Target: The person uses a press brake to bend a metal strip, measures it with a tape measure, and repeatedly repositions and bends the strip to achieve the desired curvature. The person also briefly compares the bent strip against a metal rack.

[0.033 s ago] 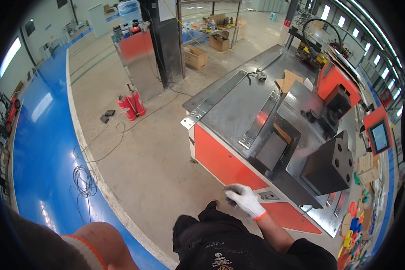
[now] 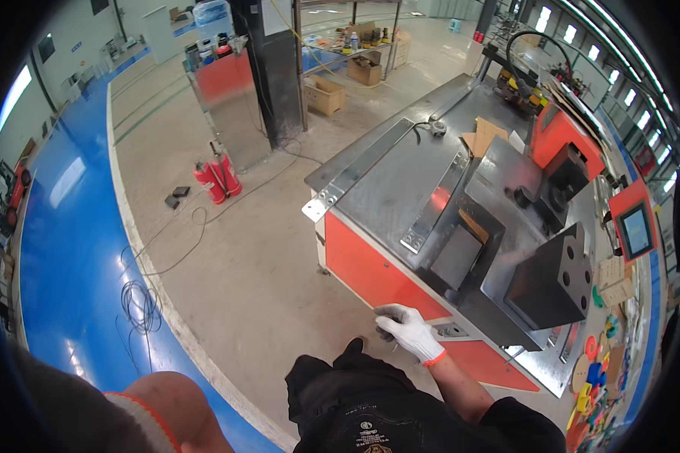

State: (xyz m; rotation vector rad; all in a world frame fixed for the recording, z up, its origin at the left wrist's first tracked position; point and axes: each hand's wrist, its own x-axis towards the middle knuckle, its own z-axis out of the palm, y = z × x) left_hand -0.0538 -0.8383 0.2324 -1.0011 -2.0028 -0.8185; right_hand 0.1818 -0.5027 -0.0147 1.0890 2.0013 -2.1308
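My right hand [image 2: 406, 331], in a white work glove with grey fingertips and an orange cuff edge, hangs in front of the orange side panel [image 2: 381, 268] of a metal-topped machine [image 2: 397, 200]. Its fingers are curled in; a thin sliver shows below them, too small to name. Close to the camera at the lower left is my left hand [image 2: 132, 423], where a glove cuff with an orange edge and the bare forearm show. Its fingers are hidden. Two flat metal bars with holes, the left bar [image 2: 366, 160] and the right bar [image 2: 436, 202], lie on the machine top.
A tape measure [image 2: 437, 129] and cardboard pieces [image 2: 488, 136] rest on the machine. A black block with round holes [image 2: 549, 281] and a touch screen [image 2: 636, 229] are at the right. Red fire extinguishers [image 2: 217, 180] and a coiled cable [image 2: 140, 306] are on the floor.
The whole view has shifted very slightly. Both hands keep nearly the same place and pose.
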